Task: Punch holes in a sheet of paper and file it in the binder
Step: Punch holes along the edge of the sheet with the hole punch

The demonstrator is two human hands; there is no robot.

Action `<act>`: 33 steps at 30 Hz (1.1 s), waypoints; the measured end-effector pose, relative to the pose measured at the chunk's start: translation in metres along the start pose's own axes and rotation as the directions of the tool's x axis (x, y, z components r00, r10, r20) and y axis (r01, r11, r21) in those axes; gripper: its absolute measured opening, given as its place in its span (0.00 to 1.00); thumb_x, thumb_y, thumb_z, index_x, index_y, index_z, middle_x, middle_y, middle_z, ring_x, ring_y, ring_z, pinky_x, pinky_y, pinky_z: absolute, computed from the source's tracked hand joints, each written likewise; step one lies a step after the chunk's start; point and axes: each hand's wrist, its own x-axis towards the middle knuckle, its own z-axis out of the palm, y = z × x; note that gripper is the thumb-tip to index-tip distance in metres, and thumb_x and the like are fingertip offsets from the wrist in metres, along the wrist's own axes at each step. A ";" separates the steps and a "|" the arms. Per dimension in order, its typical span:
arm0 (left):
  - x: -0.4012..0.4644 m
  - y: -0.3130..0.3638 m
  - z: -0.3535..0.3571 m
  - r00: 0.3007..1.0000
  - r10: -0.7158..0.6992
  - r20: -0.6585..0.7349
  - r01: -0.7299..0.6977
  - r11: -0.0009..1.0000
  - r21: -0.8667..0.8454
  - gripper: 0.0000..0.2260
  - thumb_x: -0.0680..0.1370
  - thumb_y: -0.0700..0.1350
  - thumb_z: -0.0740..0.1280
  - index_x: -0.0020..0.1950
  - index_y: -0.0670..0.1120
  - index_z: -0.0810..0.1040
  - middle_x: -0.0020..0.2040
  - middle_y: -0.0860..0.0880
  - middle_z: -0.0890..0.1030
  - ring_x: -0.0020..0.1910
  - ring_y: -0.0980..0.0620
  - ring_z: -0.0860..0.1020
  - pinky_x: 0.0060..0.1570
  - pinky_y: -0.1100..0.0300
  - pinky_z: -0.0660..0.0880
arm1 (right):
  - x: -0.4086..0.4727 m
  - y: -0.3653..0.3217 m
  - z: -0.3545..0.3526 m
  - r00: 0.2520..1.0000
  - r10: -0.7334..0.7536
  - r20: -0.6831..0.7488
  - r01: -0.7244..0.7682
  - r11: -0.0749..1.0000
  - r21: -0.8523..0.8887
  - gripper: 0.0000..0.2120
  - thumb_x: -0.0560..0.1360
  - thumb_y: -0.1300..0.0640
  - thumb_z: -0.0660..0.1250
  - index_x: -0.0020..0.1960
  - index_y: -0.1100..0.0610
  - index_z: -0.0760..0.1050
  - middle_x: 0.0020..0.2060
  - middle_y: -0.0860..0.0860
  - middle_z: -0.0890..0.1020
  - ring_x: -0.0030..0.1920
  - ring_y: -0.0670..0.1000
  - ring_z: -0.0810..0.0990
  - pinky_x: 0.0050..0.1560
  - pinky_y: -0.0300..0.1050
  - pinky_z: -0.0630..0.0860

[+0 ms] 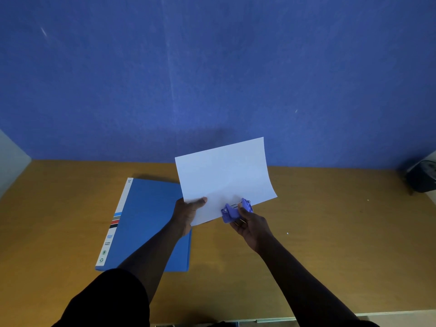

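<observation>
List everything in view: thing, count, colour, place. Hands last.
sheet of paper: one, white, held up above the table's middle
hole punch: one, purple, clamped on the paper's near edge
binder: one, blue with a white spine strip, closed, flat on the table at left
table: one, yellowish wood
wall: one, blue, behind the table
dark object: one, black, far right edge, unclear what
left hand: grip on the paper's left corner
right hand: grip on the hole punch

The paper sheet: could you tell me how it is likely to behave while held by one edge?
The paper is probably floppy: its right edge curls. It looks light, pinched by the left hand.
</observation>
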 end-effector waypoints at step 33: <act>0.019 -0.003 -0.005 1.000 0.013 0.028 -0.013 1.000 0.005 0.10 0.69 0.39 0.77 0.48 0.46 0.83 0.48 0.45 0.85 0.47 0.41 0.82 0.45 0.38 0.80 | 0.004 -0.004 0.005 0.999 -0.010 -0.031 0.010 1.000 -0.001 0.13 0.75 0.61 0.70 0.58 0.61 0.73 0.57 0.63 0.81 0.57 0.61 0.82 0.49 0.53 0.81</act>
